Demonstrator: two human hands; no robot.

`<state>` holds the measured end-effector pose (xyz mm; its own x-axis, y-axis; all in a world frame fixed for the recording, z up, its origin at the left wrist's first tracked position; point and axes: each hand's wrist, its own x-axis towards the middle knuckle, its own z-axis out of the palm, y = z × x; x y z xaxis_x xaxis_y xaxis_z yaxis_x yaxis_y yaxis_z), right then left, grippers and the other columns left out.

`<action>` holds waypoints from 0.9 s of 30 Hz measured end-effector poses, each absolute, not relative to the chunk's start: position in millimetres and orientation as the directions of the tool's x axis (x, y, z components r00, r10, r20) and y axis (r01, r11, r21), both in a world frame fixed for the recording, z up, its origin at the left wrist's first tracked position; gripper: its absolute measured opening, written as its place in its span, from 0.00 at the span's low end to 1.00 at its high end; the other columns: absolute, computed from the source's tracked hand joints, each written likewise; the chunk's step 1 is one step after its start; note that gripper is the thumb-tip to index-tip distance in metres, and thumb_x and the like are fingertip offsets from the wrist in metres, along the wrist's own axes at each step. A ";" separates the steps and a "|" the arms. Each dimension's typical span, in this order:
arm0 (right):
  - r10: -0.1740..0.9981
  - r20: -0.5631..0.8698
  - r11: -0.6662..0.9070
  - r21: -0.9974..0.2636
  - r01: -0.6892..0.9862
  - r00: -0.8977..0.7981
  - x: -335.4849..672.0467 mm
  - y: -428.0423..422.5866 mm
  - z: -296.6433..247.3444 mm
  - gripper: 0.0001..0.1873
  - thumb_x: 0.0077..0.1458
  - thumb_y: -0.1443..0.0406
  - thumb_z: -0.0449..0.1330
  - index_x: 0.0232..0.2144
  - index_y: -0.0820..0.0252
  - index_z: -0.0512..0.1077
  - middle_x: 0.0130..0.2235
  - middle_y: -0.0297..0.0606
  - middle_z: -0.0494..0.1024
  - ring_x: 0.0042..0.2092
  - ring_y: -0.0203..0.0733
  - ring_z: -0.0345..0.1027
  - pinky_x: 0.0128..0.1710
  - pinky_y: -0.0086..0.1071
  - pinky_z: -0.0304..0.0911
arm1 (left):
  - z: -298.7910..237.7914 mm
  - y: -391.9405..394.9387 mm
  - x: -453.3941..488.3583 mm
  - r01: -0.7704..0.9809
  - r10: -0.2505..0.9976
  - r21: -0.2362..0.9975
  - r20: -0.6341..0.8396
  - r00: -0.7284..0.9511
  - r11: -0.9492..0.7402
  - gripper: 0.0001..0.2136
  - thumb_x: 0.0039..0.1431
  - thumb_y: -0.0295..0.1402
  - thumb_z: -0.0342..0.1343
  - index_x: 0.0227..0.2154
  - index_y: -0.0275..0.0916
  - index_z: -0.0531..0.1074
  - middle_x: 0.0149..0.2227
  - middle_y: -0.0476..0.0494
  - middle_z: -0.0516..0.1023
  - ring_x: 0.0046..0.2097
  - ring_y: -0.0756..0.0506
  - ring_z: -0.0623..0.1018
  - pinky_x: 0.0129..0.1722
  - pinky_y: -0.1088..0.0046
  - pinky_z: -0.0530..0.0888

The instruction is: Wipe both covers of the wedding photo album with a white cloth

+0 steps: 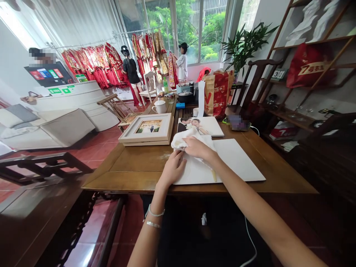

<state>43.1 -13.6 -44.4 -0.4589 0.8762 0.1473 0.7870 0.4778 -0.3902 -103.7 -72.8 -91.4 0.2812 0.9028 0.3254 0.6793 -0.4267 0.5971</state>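
Observation:
My right hand is closed on a bunched white cloth, pressing it against the far left part of a white board. The board lies flat near the table's front edge. At the board's left edge rests my left hand, fingers stretched forward close to the cloth and thumb apart. Part of the cloth spreads under my right wrist. A thin yellowish strip shows on the board beside my right forearm. Just beyond the cloth lies a photo panel picturing two people, partly covered by the cloth.
Stacked pale frames stand left on the wooden table. Farther back are a white lidded mug, a blue box and a paper bag. A phone-like item with a cable lies right. Several people stand near garment racks.

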 end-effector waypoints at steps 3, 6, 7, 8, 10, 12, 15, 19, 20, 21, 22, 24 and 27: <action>0.862 0.140 0.501 -0.380 0.778 -0.487 40.6 -2.7 -44.0 0.20 0.56 0.67 0.52 0.51 0.63 0.69 0.54 0.44 0.73 0.53 0.48 0.65 0.48 0.32 0.59 | -91.3 -72.7 -103.8 0.680 0.906 0.600 0.319 0.279 -0.421 0.18 0.61 0.32 0.47 0.53 0.37 0.67 0.58 0.38 0.67 0.60 0.40 0.66 0.61 0.61 0.62; 0.868 0.135 0.492 -0.352 0.796 -0.477 48.3 0.1 -41.3 0.20 0.56 0.67 0.52 0.51 0.62 0.69 0.54 0.45 0.73 0.52 0.49 0.66 0.47 0.33 0.59 | -92.8 -72.3 -104.8 0.690 0.918 0.607 0.296 0.265 -0.395 0.19 0.61 0.32 0.47 0.55 0.35 0.65 0.61 0.36 0.64 0.63 0.40 0.62 0.63 0.61 0.58; 0.874 0.135 0.483 -0.340 0.807 -0.466 53.0 -0.5 -40.2 0.19 0.56 0.67 0.52 0.50 0.62 0.70 0.53 0.45 0.73 0.52 0.50 0.67 0.47 0.33 0.60 | -93.3 -72.2 -105.3 0.694 0.923 0.609 0.284 0.261 -0.384 0.20 0.61 0.32 0.47 0.55 0.34 0.65 0.62 0.36 0.63 0.64 0.40 0.61 0.64 0.61 0.58; 0.882 0.136 0.470 -0.326 0.820 -0.452 59.0 -1.5 -39.2 0.18 0.55 0.67 0.52 0.48 0.61 0.71 0.52 0.45 0.74 0.51 0.51 0.67 0.46 0.34 0.60 | -93.7 -72.2 -105.9 0.696 0.926 0.612 0.273 0.259 -0.375 0.20 0.61 0.32 0.47 0.56 0.33 0.65 0.62 0.35 0.62 0.65 0.40 0.60 0.64 0.60 0.57; 0.899 0.139 0.438 -0.299 0.848 -0.415 75.6 -4.3 -38.7 0.16 0.55 0.67 0.53 0.45 0.61 0.73 0.50 0.46 0.76 0.51 0.53 0.67 0.46 0.36 0.61 | -94.3 -72.4 -107.2 0.694 0.930 0.620 0.261 0.257 -0.366 0.20 0.61 0.33 0.47 0.56 0.33 0.65 0.63 0.35 0.61 0.65 0.41 0.58 0.64 0.60 0.56; 0.916 0.146 0.401 -0.276 0.874 -0.374 98.8 -7.7 -41.2 0.16 0.54 0.67 0.52 0.43 0.60 0.73 0.49 0.46 0.76 0.51 0.54 0.67 0.47 0.38 0.61 | -95.0 -72.5 -108.6 0.685 0.931 0.631 0.262 0.256 -0.366 0.20 0.62 0.33 0.47 0.55 0.34 0.65 0.63 0.36 0.61 0.65 0.42 0.58 0.64 0.59 0.56; 0.940 0.164 0.334 -0.252 0.908 -0.300 141.1 -14.3 -51.1 0.20 0.53 0.69 0.51 0.48 0.60 0.71 0.53 0.45 0.73 0.54 0.54 0.65 0.50 0.40 0.61 | -96.4 -72.5 -110.5 0.672 0.927 0.639 0.275 0.255 -0.374 0.19 0.61 0.33 0.47 0.55 0.36 0.66 0.63 0.37 0.61 0.65 0.42 0.58 0.64 0.59 0.56; 0.960 0.211 0.232 -0.227 0.946 -0.185 183.7 -30.8 -68.3 0.25 0.53 0.69 0.48 0.54 0.67 0.66 0.58 0.53 0.67 0.59 0.58 0.59 0.55 0.46 0.58 | -97.9 -72.4 -111.8 0.671 0.927 0.640 0.273 0.256 -0.373 0.20 0.62 0.33 0.47 0.55 0.34 0.65 0.63 0.36 0.61 0.66 0.42 0.58 0.65 0.60 0.55; 0.961 0.221 0.217 -0.222 0.951 -0.167 187.8 -37.7 -72.1 0.26 0.53 0.69 0.48 0.54 0.67 0.66 0.59 0.53 0.66 0.60 0.58 0.57 0.57 0.48 0.56 | -98.0 -72.4 -111.7 0.673 0.928 0.639 0.271 0.256 -0.372 0.20 0.62 0.33 0.47 0.55 0.34 0.65 0.63 0.36 0.61 0.66 0.42 0.57 0.65 0.60 0.55; 0.961 0.228 0.206 -0.217 0.954 -0.156 189.0 -46.2 -75.3 0.27 0.52 0.70 0.49 0.54 0.67 0.66 0.59 0.53 0.65 0.61 0.58 0.55 0.59 0.49 0.53 | -98.0 -72.3 -111.5 0.674 0.928 0.638 0.271 0.256 -0.372 0.20 0.62 0.33 0.47 0.55 0.34 0.65 0.63 0.36 0.61 0.66 0.42 0.57 0.65 0.60 0.55; 0.959 0.235 0.211 -0.211 0.955 -0.160 187.6 -56.6 -78.0 0.28 0.50 0.71 0.49 0.55 0.67 0.66 0.60 0.52 0.65 0.62 0.57 0.53 0.61 0.50 0.50 | -98.0 -72.2 -111.2 0.676 0.928 0.635 0.272 0.256 -0.373 0.20 0.62 0.33 0.47 0.55 0.34 0.65 0.63 0.36 0.60 0.66 0.42 0.57 0.65 0.59 0.55; 0.942 0.256 0.272 -0.196 0.942 -0.219 179.5 -82.6 -81.7 0.32 0.46 0.73 0.50 0.56 0.64 0.65 0.60 0.47 0.65 0.64 0.53 0.49 0.64 0.49 0.44 | -97.5 -72.1 -110.3 0.681 0.928 0.631 0.273 0.253 -0.371 0.20 0.62 0.33 0.47 0.55 0.34 0.65 0.63 0.36 0.60 0.66 0.42 0.57 0.65 0.59 0.55; 0.879 0.302 0.431 -0.174 0.886 -0.368 166.9 -130.0 -84.4 0.38 0.42 0.76 0.48 0.59 0.57 0.62 0.61 0.35 0.65 0.66 0.47 0.44 0.64 0.48 0.45 | -96.6 -72.1 -108.8 0.689 0.931 0.627 0.263 0.253 -0.364 0.20 0.61 0.32 0.47 0.55 0.33 0.65 0.63 0.36 0.60 0.66 0.42 0.57 0.65 0.60 0.55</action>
<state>166.9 -130.0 -84.4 -0.3682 0.8794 0.3019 0.8856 0.4306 -0.1741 -108.8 -72.1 -96.6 0.2526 0.9311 0.2630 0.6888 -0.3640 0.6270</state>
